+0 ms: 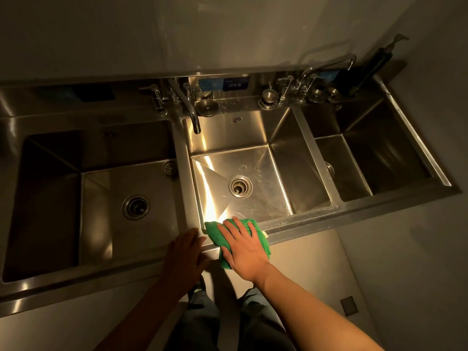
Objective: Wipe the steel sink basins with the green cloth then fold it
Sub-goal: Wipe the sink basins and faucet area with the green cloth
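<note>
A steel sink unit has three basins: a left basin [106, 188], a brightly lit middle basin [255, 163] and a right basin [359, 158]. The green cloth [215, 231] lies bunched on the front rim of the middle basin, partly hanging over the edge. My right hand [243, 247] presses flat on the cloth with fingers spread and straight. My left hand [186, 249] rests flat on the steel front rim just left of the cloth, in shadow.
A swivel faucet [190, 107] reaches over the middle basin's back left corner, and a second faucet [326, 67] stands at the back right. Drain strainers [268, 98] sit on the back ledge. A dark pump dispenser [372, 69] stands far right. My legs and the floor are below.
</note>
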Available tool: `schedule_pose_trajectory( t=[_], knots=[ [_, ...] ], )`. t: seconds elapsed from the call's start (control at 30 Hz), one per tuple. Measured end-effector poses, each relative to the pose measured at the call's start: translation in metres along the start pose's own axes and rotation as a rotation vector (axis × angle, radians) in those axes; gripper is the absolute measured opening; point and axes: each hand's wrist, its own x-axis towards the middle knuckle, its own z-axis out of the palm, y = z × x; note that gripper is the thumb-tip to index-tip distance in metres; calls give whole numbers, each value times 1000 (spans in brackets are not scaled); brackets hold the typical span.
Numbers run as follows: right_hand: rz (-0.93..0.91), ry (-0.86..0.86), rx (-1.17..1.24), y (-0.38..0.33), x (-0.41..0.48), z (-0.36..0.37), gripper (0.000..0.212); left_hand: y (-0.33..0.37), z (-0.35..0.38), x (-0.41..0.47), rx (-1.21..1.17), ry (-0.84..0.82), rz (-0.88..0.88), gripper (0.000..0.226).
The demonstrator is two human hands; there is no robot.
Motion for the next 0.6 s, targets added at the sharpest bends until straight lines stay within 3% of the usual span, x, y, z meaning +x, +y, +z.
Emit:
schedule_pose_trajectory(
  t=[0.2,0.37,0.5,0.6],
  knots=[
    [14,-8,6,57,-15,-15,59,29,0,8,12,78,-71,64],
    [75,-154,-37,112,-12,-32,61,61,5,15,-39,85,-169,60],
    [69,35,42,153,-29,-42,52,98,14,26,-56,88,-131,65],
    [-10,166,119,188,-42,-46,44,121,24,42,-94,90,-133,48]
  ],
)
